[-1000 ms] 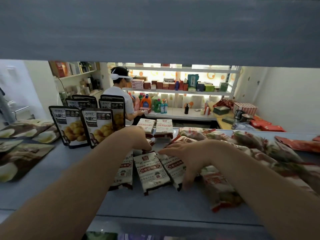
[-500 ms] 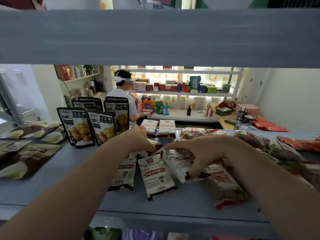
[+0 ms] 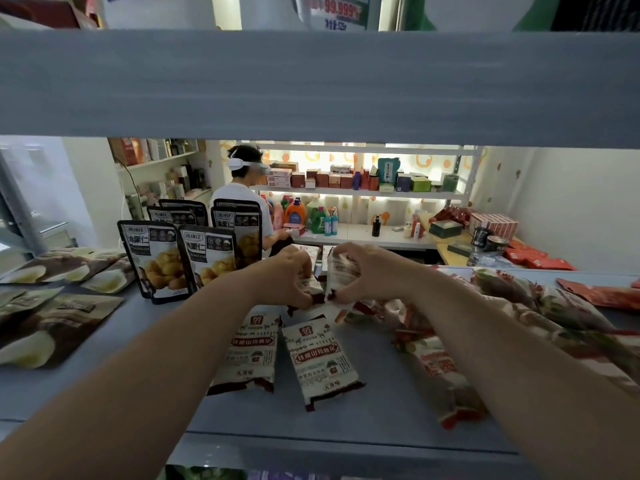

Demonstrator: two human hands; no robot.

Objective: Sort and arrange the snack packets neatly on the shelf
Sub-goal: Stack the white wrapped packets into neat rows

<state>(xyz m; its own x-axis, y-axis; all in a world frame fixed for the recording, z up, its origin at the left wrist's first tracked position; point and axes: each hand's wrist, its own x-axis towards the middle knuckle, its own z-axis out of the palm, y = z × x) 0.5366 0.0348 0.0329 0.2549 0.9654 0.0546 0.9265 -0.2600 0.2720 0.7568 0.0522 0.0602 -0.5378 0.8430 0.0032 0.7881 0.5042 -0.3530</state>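
Across the blue-grey shelf [image 3: 381, 420] we are working at the middle, with chestnut pouches [image 3: 156, 258] standing upright to our left and a loose heap of red-and-white packets [image 3: 440, 368] sprawling to our right. Our right hand [image 3: 367, 271] is gripping a white packet [image 3: 341, 271], fingers curled round its edges, holding it just above the board. Our left hand [image 3: 287, 278] is pinching a second white packet [image 3: 313, 287] just beside it, lower down.

We are judging that the raised packet could flop over if set on its narrow dark-red seam. Our right forearm [image 3: 485, 341] is also passing over the heap, so a careless drag could push some off the front lip.

Its long axis is running near vertical, dark seam down. Two flat packets [image 3: 320, 358] are lying nearer us, long axes front to back, logos pointing away.
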